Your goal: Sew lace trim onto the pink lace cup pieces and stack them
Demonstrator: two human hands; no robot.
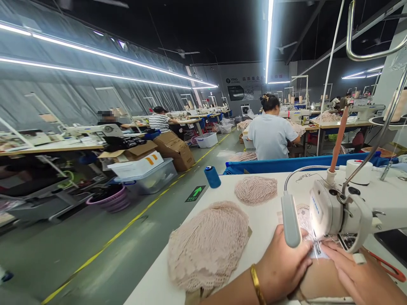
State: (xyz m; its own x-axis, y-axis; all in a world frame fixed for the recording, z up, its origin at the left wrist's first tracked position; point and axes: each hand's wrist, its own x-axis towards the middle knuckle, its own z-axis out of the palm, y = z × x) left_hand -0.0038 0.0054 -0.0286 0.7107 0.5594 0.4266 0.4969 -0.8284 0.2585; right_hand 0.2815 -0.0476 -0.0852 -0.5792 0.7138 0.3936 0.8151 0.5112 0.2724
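A beige lace piece [304, 215] lies under the head of a white sewing machine [324, 207], lit at the needle. My left hand [282, 262], with a gold bangle at the wrist, has its fingers curled and its thumb at the presser foot, closed on the lace. On the needle's other side, my right hand [359, 269] rests flat on the piece with fingers stretched out; the machine head partly hides it. Smooth beige fabric [324, 277] shows between both hands. A grey lamp [291, 222] on a bendy neck hangs before my left fingers.
Two lace stacks, a large one [208, 245] and a smaller one [256, 189], sit left on the table. A blue thread cone [212, 177] stands at its edge. Orange-handled scissors [389, 267] lie right. A co-worker [271, 131] sits ahead with their back to me.
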